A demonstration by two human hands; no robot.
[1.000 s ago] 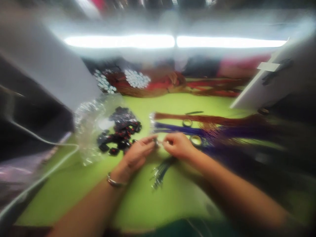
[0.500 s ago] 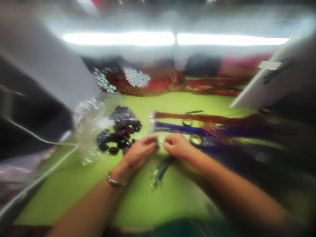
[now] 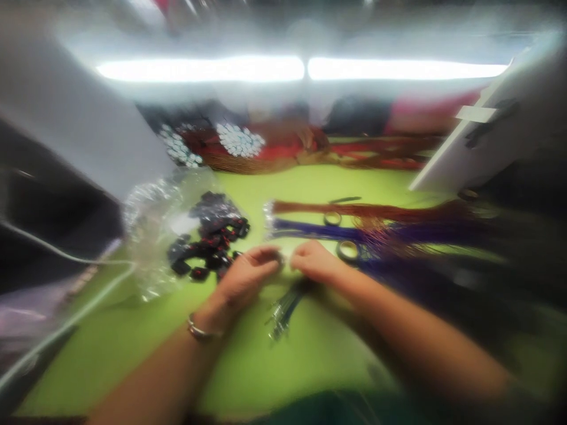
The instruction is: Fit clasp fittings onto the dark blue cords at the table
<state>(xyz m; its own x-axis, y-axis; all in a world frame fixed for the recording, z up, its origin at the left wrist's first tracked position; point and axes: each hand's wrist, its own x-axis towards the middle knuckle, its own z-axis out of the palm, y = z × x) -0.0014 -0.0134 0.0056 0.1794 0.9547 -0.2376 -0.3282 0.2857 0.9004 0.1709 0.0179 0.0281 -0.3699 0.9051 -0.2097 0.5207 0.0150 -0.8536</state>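
My left hand (image 3: 250, 273), with a bracelet at the wrist, is closed in a pinch. A small dark piece (image 3: 281, 258) shows at its fingertips, too blurred to name. Just to its right, a short gap away, my right hand (image 3: 315, 261) is closed with the fingertips together; what they hold is hidden. Below the right hand lies a bundle of dark wires (image 3: 287, 307) with shiny metal ends pointing toward me. Black plastic connectors (image 3: 212, 257) with orange-red parts are heaped beside my left hand, partly on a clear plastic bag.
Clear plastic bag (image 3: 148, 236) at left. Brown wires (image 3: 310, 208) and purple wires (image 3: 310, 228) lie beyond my hands, with tape rolls (image 3: 348, 251) near them. Red-brown wire bundles with white ends (image 3: 239, 140) lie at the back. A pale cable (image 3: 88, 313) crosses the left side.
The whole view has shifted slightly left. My hands stay close together, with the gap between their fingertips about the same.
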